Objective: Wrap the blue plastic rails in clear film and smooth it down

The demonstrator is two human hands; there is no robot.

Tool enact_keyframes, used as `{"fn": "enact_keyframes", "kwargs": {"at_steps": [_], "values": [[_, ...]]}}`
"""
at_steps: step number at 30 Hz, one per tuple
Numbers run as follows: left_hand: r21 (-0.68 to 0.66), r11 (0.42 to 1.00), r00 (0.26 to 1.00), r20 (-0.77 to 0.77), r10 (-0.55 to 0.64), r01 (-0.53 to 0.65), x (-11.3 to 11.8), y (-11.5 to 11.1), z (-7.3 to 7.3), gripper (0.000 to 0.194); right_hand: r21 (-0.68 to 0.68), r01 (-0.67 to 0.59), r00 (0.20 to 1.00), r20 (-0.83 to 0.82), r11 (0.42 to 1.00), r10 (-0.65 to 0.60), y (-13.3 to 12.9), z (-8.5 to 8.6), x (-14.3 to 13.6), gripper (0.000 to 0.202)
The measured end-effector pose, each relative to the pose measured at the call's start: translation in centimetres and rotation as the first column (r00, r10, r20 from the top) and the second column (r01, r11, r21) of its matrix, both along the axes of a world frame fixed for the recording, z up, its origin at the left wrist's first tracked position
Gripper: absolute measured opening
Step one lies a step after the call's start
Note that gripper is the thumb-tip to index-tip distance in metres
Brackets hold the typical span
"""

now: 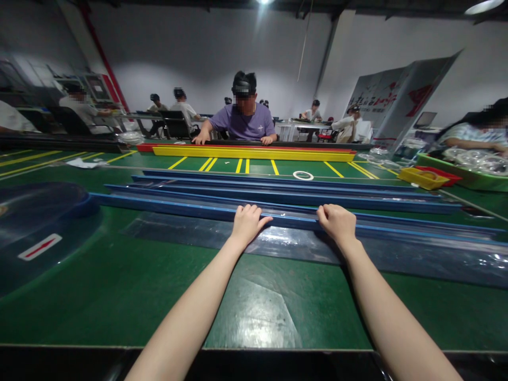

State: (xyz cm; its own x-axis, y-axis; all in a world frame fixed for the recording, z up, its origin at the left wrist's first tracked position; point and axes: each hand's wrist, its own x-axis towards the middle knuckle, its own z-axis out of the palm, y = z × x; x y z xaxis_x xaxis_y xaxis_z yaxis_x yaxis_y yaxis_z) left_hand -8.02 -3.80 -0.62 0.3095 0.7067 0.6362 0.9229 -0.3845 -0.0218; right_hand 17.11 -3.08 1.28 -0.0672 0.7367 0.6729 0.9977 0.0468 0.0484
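A long blue plastic channel (190, 206) runs across the green table in front of me. My left hand (249, 225) is closed over its near wall, fingers on top and thumb stretched to the right along the edge. Further right, my right hand (338, 225) is curled in a fist at the same channel, its fingertips hidden from me. A clear plastic strip (293, 246) lies flat along the near side, reaching under my wrists. Just behind lie more blue channels (357, 201), roughly parallel to the held one.
A clear curved sheet with a red arrow label (39, 247) lies at left. Beyond the channels are a white ring (303, 175) and yellow and red profiles (254, 153), with a co-worker (246, 119) behind them. At right stand a yellow tray (423, 178) and a green bin (468, 177).
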Motion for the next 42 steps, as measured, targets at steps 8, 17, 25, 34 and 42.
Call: {"fn": "enact_keyframes", "kwargs": {"at_steps": [8, 17, 25, 34, 42], "values": [[-0.010, 1.000, 0.999, 0.035, 0.009, -0.009, 0.0, -0.2, 0.2, 0.039, 0.097, -0.296, 0.942, 0.193, 0.950, 0.274, 0.2, -0.6, -4.1, 0.039], [-0.041, 0.999, 0.999, 0.053, 0.003, -0.001, 0.1, -0.2, 0.3, 0.037, 0.083, -0.235, 0.972, 0.044, 0.968, 0.232, 0.9, -1.2, -4.2, 0.037], [-0.055, 0.998, 0.998, 0.064, -0.013, 0.016, 0.0, -0.4, 0.4, 0.037, 0.028, -0.213, 0.977, 0.034, 0.977, 0.212, 1.0, -0.8, -4.3, 0.037], [-0.064, 0.997, 0.994, 0.102, -0.036, 0.043, -0.2, -0.5, 0.5, 0.034, -0.005, -0.138, 0.990, 0.008, 0.990, 0.138, 1.1, -0.6, -3.6, 0.039], [-0.055, 0.998, 0.995, 0.096, -0.037, 0.042, -0.1, -0.4, 0.5, 0.035, -0.037, 0.081, 0.995, -0.056, 0.996, -0.083, 0.6, -0.6, 1.9, 0.038]]}}
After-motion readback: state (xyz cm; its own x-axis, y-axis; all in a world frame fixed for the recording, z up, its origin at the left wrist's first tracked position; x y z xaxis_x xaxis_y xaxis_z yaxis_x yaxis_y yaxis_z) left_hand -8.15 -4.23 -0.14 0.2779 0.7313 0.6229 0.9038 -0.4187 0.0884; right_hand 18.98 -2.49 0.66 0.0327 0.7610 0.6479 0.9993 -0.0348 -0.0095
